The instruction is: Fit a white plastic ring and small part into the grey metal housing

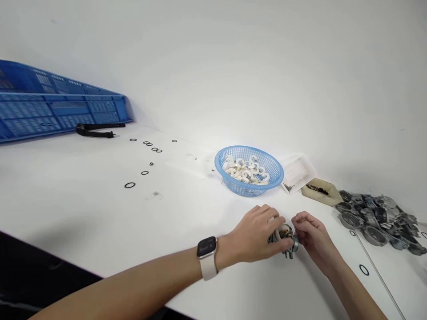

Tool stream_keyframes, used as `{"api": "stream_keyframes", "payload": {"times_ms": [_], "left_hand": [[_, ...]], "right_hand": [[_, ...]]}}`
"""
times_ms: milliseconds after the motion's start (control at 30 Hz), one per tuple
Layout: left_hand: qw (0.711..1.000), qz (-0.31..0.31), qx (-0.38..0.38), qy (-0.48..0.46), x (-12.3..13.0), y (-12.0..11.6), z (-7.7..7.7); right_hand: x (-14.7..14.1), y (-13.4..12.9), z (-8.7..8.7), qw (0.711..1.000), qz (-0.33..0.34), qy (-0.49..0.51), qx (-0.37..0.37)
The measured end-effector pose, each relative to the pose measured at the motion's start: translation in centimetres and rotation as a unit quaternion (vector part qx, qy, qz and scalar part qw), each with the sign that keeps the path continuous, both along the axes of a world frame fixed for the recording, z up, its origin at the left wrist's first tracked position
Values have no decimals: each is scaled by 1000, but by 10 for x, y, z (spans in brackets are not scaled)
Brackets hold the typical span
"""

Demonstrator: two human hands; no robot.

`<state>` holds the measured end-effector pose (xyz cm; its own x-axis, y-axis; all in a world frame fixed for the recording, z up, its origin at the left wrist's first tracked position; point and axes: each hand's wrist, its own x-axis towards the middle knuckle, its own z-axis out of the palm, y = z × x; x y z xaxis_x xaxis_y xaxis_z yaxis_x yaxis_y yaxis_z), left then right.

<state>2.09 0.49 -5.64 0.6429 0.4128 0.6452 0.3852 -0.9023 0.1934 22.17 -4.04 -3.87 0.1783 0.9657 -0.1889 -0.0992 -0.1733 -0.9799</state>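
Observation:
A small grey metal part [287, 242] with a white ring and brass-coloured pieces on it sits on the white table. My left hand [258, 233], with a watch [207, 247] on its wrist, is wrapped round this part from the left. Close by on the right side is my right hand [312, 235], its thumb and fingers pinched together at the part's edge; whatever they hold is too small to make out. Just beyond my hands stands a blue basket [248, 191] of white rings.
Right of the basket are a white tray [300, 171], a cream container [325, 198] and a pile of metal parts [376, 218]. Black rings [130, 185] lie at left and right. Far left are a blue crate [66, 109] and a black strap [96, 133].

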Motion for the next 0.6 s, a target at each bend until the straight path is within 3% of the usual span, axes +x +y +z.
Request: {"api": "stream_keyframes", "payload": {"times_ms": [67, 167, 267, 467, 600], "left_hand": [[994, 11, -101, -31, 1, 1, -3], [991, 0, -129, -45, 1, 3, -6], [996, -4, -85, -37, 1, 3, -7], [996, 9, 89, 22, 0, 5, -4], [991, 22, 128, 40, 0, 5, -3]], "right_hand": [[1, 0, -1, 1000, 10, -11, -3], [0, 0, -1, 999, 21, -33, -6], [-1, 0, -1, 999, 24, -45, -10], [-1, 0, 0, 999, 34, -25, -13], [-1, 0, 1, 999, 31, -19, -25]]}}
